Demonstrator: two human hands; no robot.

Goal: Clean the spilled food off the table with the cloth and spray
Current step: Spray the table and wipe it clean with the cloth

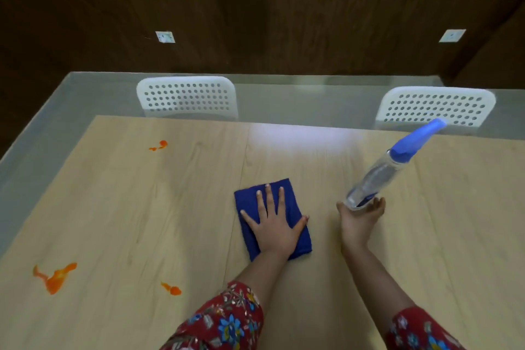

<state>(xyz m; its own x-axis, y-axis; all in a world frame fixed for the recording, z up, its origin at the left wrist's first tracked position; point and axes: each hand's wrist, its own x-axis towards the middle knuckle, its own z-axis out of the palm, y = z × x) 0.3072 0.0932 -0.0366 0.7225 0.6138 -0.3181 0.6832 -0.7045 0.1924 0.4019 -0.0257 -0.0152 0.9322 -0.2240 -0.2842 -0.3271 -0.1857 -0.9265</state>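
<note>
Spills (54, 278), perhaps three; one cloth (290, 199), bottle (372, 179)

L hand (274, 224) flat on folded blue cloth (292, 199), fingers (268, 196) spread, mid worktop (170, 207). R hand (359, 219) grips clear spray bottle (380, 176) at its base; bottle tilted away to the right, blue nozzle (417, 139) up. Orange spills left of cloth: big one (55, 278) near left edge, small one (172, 289) near sleeve, small one (160, 145) far side. 2 white perforated chairs (187, 96) at the far edge.

The left hand (272, 224) is laid flat, fingers spread, on the cloth (292, 204). The right hand (359, 217) is curled round the base of the spray bottle (377, 176). Both forearms are extended forward.
</note>
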